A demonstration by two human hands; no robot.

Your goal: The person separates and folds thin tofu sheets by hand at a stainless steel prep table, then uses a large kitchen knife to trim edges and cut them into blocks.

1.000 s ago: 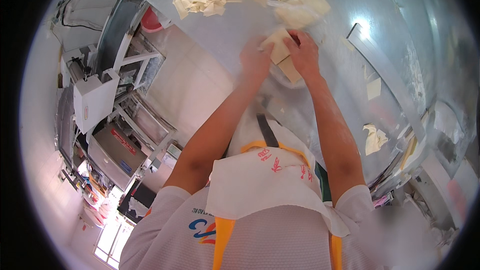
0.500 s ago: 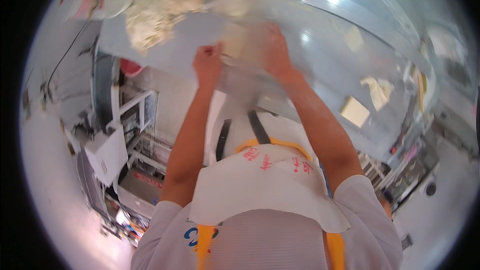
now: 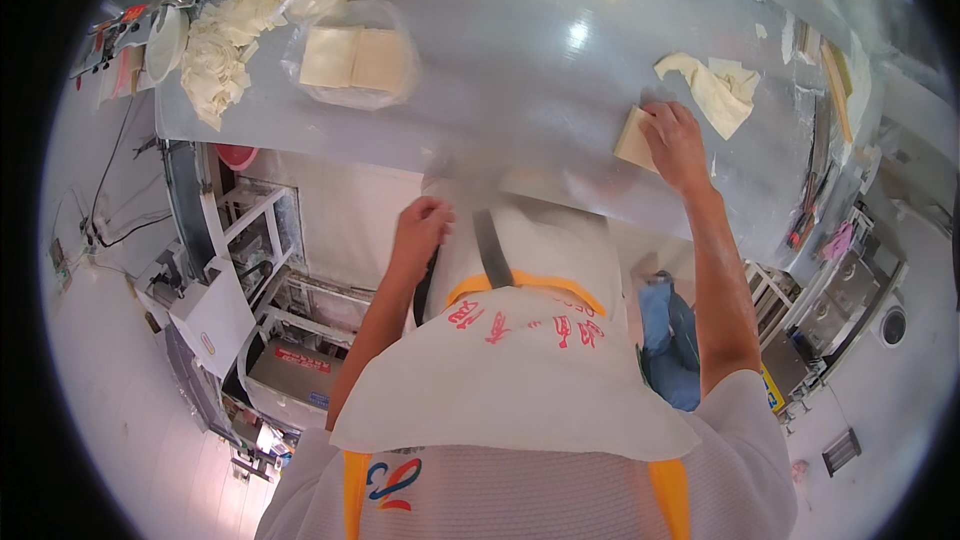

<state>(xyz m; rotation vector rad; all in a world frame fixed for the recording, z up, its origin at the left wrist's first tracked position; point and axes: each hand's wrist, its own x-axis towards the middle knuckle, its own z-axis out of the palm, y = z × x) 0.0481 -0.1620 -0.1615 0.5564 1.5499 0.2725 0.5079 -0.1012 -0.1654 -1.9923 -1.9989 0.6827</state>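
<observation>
The right hand (image 3: 678, 145) grips a stack of square dough sheets (image 3: 632, 142) right of centre in the upper half of the frame, its fingers bent together over the stack's right part; the thumb's hold is hidden. The stack is pale yellow, squared and flat-topped, and sits slightly turned near the front edge of the grey worktable (image 3: 500, 90). Just beyond it, to the upper right, lies a crumpled dough sheet (image 3: 715, 95).

The left hand (image 3: 424, 230), at the centre left before the table's edge, has its fingers curled inward; I cannot tell whether they enclose anything.

At the upper left, a clear plastic bag (image 3: 398, 90) holds two pale yellow square stacks (image 3: 355, 60) side by side. Left of it spreads a heap of ragged dough scraps (image 3: 215, 68), with a white round bowl (image 3: 166, 44) farther left. A red basin (image 3: 236, 156) shows below the table edge, its contents hidden.
</observation>
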